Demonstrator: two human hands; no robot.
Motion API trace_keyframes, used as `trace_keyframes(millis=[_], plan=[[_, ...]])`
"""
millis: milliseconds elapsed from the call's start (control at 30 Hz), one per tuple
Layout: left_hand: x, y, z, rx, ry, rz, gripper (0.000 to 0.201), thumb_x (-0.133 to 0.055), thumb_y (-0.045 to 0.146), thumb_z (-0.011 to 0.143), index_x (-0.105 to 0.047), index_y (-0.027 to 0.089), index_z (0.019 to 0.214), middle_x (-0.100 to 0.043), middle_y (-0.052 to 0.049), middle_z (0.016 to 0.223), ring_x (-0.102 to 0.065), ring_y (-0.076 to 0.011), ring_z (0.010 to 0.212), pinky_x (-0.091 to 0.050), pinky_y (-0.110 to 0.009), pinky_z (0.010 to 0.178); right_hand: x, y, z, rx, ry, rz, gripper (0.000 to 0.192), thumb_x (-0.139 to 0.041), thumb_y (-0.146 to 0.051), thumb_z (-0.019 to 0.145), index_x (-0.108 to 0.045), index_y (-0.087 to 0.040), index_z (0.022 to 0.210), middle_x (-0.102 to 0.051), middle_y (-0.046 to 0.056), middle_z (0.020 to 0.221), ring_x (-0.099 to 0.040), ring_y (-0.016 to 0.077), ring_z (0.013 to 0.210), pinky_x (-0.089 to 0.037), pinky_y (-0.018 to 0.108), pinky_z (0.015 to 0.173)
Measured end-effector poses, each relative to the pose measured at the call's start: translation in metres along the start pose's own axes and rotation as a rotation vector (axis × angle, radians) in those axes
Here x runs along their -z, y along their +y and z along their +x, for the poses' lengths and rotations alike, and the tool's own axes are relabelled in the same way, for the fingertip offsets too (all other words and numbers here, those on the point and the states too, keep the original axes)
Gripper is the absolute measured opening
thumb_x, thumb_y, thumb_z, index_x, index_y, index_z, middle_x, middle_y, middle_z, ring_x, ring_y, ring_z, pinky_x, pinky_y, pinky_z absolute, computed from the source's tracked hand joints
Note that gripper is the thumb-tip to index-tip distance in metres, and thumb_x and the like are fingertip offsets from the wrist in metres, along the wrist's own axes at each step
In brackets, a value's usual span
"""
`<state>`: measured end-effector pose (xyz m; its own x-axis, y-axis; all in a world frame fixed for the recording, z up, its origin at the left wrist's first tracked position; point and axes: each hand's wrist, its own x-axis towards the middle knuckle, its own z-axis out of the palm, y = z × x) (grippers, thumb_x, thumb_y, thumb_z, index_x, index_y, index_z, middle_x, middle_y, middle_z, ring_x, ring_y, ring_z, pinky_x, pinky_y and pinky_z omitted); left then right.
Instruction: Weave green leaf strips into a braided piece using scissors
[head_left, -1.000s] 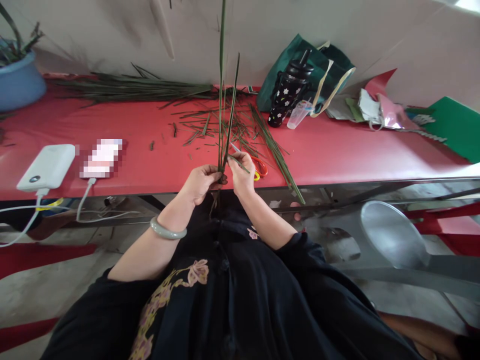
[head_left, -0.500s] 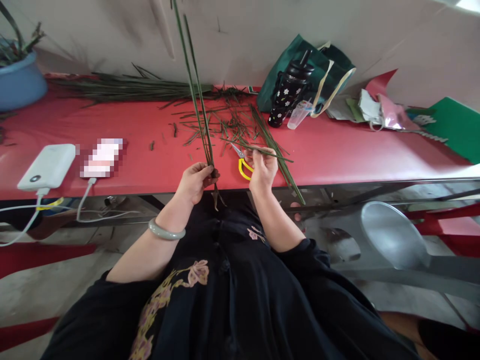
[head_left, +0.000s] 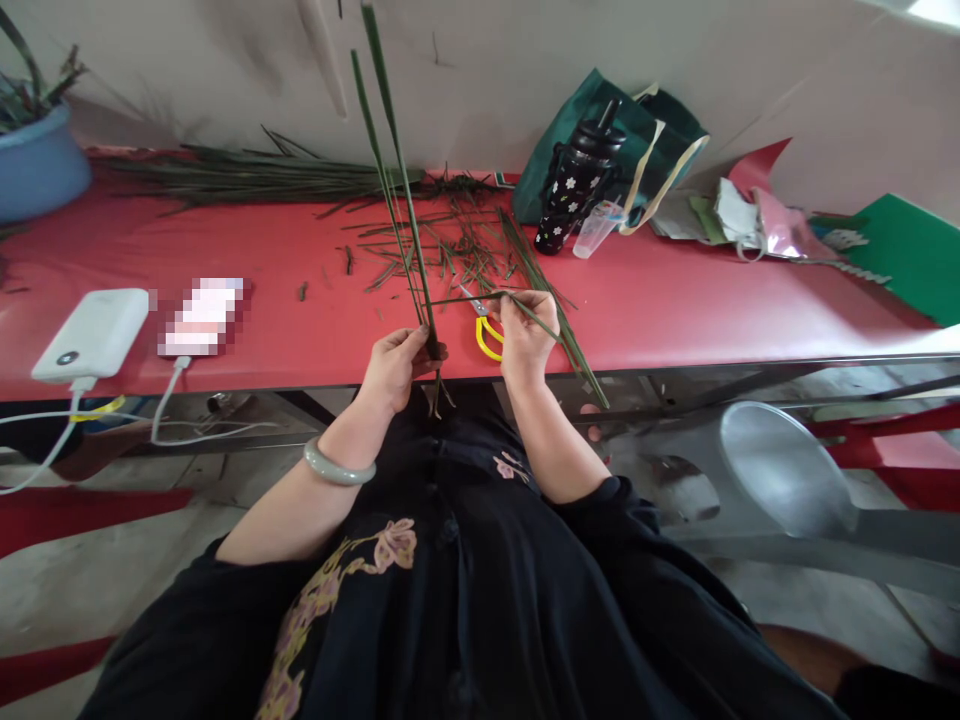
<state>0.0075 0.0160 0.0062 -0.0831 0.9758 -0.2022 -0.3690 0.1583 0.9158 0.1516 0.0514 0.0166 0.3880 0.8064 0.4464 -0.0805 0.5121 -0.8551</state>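
Upright green leaf strips point(head_left: 406, 200) are pinched near their lower ends by my left hand point(head_left: 397, 368); their short ends stick out below the fingers. My right hand point(head_left: 529, 335) is closed on a thin leaf strip point(head_left: 465, 299) that runs leftward to the upright ones, touching or crossing them just above my left fingers. Its other end slants down to the right past my right hand. Yellow-handled scissors point(head_left: 486, 335) lie on the red table beside my right hand, blades pointing away. Right of that hand lies a bundle of long strips point(head_left: 551, 295).
On the red table point(head_left: 300, 340) are cut scraps point(head_left: 465, 245), a long leaf pile point(head_left: 247, 178), a power bank point(head_left: 94, 335) and a phone point(head_left: 202, 318). A black tumbler point(head_left: 574, 185), plastic cup point(head_left: 598, 230) and green bag point(head_left: 551, 135) stand at the back. A grey stool point(head_left: 784, 470) is at right.
My left hand has shifted slightly right with the upright strips, which have turned and spread. The strip in my right hand now reaches left to them. The scissors stay put.
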Motion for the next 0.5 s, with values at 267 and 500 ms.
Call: trace_keyframes(millis=[267,500], plan=[[0.0018,-0.0049,0.0049,-0.044,0.003,0.013,0.029,-0.063,0.039,0.067,-0.056,0.011,0.072,-0.064,-0.008,0.066,-0.063,-0.0155,0.060,-0.049,-0.028,0.061,0.0025,-0.0043,-0.0050,0.222,-0.008,-0.226,0.013,-0.056,-0.028,0.076,-0.045,-0.021,0.076,-0.065,-0.001,0.082,-0.064,0.0105,0.074,-0.055,0.028,0.072],[0.0005,-0.0051,0.0079,-0.078,0.032,-0.008,0.027,-0.063,0.035,0.066,-0.057,0.010,0.072,-0.064,-0.008,0.066,-0.063,-0.0169,0.063,-0.049,-0.031,0.063,0.0036,-0.0077,-0.0101,0.308,-0.063,-0.255,0.009,-0.053,-0.026,0.078,-0.046,-0.021,0.077,-0.066,0.001,0.087,-0.064,0.0117,0.082,-0.054,0.027,0.074]])
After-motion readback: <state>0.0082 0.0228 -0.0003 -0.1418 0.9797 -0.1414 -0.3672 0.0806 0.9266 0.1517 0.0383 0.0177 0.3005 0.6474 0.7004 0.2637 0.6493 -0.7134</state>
